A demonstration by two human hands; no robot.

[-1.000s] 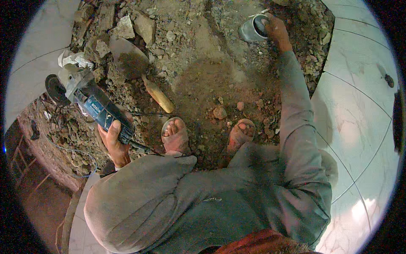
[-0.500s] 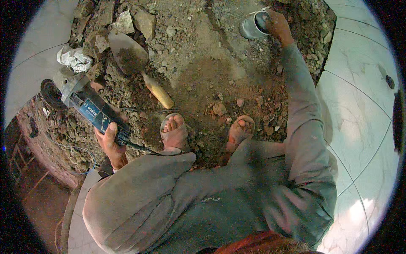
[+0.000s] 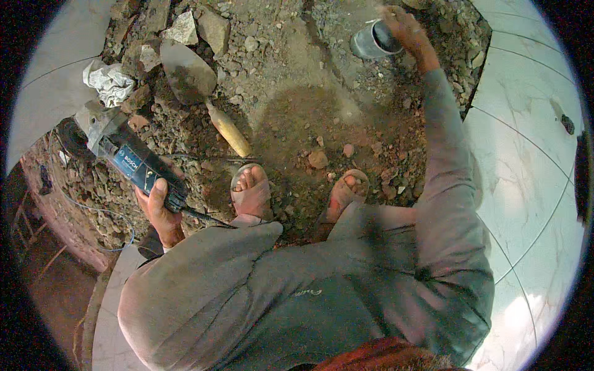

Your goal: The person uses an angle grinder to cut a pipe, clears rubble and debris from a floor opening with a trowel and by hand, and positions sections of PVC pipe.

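Observation:
My left hand (image 3: 159, 207) is wrapped round the rear of a blue angle grinder (image 3: 139, 164), thumb on top. The grinder's metal head points up and left, and its dark disc (image 3: 73, 139) is at the far left end. At the upper right, my right hand (image 3: 405, 31) is beside the rim of a short grey pipe-like tube (image 3: 365, 44) with an open mouth. Its fingers are blurred, so their grip does not show. A trowel (image 3: 189, 74) with a wooden handle lies on the rubble between the grinder and the tube.
Broken stones (image 3: 212, 34) and a crumpled white wrapper (image 3: 110, 83) lie at the upper left. Pale tiles (image 3: 526, 161) border the dug-up soil on the right. A thin cable (image 3: 93, 207) runs left of the grinder. My sandalled feet (image 3: 250, 191) stand on the dirt.
My right hand has drawn out of the tube's mouth and shifted slightly right, fingers now beyond the rim. The grinder stays in my left hand, nearly where it was.

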